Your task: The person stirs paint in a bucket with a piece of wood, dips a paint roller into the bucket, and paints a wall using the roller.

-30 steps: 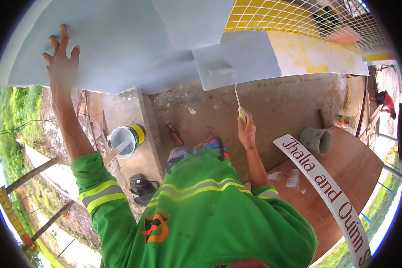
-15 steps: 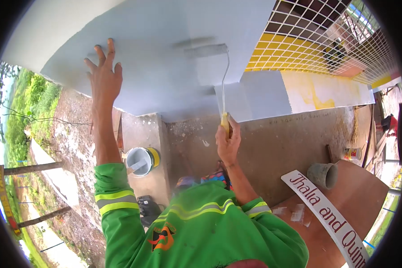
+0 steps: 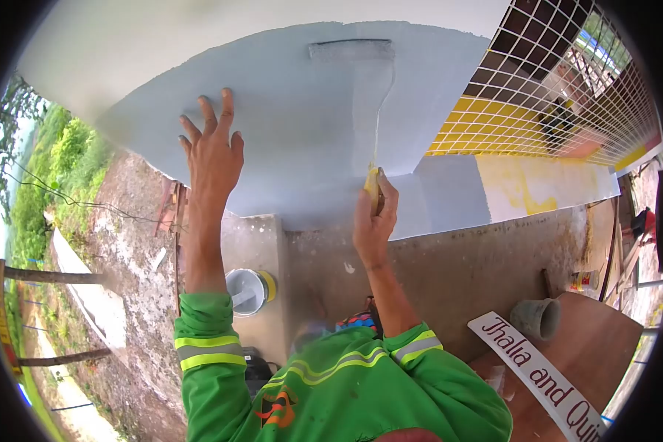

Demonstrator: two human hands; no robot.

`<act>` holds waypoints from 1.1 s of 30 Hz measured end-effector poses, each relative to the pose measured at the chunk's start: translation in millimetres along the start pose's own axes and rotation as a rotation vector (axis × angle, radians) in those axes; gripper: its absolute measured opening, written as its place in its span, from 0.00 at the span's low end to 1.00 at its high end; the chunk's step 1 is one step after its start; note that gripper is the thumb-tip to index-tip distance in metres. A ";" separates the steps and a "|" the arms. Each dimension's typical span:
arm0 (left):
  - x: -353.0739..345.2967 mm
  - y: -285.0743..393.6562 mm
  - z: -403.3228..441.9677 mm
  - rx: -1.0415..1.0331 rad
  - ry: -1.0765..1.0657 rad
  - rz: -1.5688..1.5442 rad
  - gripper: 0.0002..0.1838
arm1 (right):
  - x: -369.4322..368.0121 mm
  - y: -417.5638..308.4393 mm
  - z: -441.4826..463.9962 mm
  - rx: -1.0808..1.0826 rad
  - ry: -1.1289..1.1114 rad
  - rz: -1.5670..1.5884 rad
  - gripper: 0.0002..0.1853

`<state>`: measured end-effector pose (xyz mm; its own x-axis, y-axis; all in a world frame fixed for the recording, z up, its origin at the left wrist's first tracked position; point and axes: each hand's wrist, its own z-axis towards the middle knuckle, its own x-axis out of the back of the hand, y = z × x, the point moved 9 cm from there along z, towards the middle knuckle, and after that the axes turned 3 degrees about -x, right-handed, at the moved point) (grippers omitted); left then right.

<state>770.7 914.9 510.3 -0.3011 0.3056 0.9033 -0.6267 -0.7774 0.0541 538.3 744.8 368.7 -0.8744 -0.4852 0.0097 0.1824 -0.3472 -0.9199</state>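
Observation:
My right hand [image 3: 376, 221] is closed round the yellow handle of a paint roller [image 3: 351, 50]. The roller's head lies against the blue-grey painted area of the wall [image 3: 287, 88], near the upper edge of the paint, where a paler surface begins. With fingers spread, my left hand [image 3: 214, 151] is at the painted wall, left of the roller, and holds nothing. Below it, a bucket [image 3: 268, 286] of blue-grey paint with a flat stick in it stands on a concrete ledge.
White wire mesh [image 3: 523, 96] borders the wall at the upper right. Lower right are a grey bucket [image 3: 535, 319], a brown board [image 3: 604, 331] and a lettered white sign [image 3: 530, 368]. Part of a person in red [image 3: 644, 223] shows at the far right. A black bag [image 3: 256, 370] lies below the paint bucket.
The roller has moved from the low wall section up to the upper edge of the painted area. My left hand now appears further right, and the view has tilted upward.

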 end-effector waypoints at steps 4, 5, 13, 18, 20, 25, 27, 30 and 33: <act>0.6 1.0 0.5 -0.006 0.011 0.011 0.38 | -5.6 -21.7 15.1 -0.008 0.003 0.048 0.22; 0.4 1.0 0.6 -0.008 0.013 0.012 0.38 | -6.2 -25.2 17.0 -0.013 0.004 0.082 0.22; 2.3 0.6 -0.1 0.006 0.031 -0.004 0.36 | -4.7 -39.8 18.3 0.046 0.027 0.052 0.22; 0.6 -1.2 -0.2 0.018 0.026 0.002 0.36 | -2.9 -8.0 9.7 -0.051 0.008 0.007 0.23; 1.9 -1.1 0.9 0.019 0.031 0.011 0.35 | 2.9 20.8 -5.6 -0.023 0.010 -0.102 0.23; 1.0 -0.8 0.2 -0.041 0.083 0.019 0.35 | 21.4 104.8 -78.1 -0.084 -0.080 -0.256 0.21; -0.7 -2.2 0.3 -0.037 0.095 0.026 0.35 | 30.1 138.7 -108.4 -0.202 -0.116 -0.302 0.21; -0.9 -3.2 0.1 -0.039 0.099 0.033 0.35 | 37.8 174.7 -143.5 -0.345 -0.147 -0.338 0.20; -2.6 -3.2 -0.1 -0.048 0.096 0.031 0.35 | 39.9 193.9 -157.7 -0.367 -0.151 -0.367 0.20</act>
<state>773.5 916.7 507.7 -0.3872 0.3347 0.8591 -0.6489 -0.7608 0.0040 467.9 784.7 128.9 -0.7718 -0.5041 0.3875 -0.3157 -0.2253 -0.9217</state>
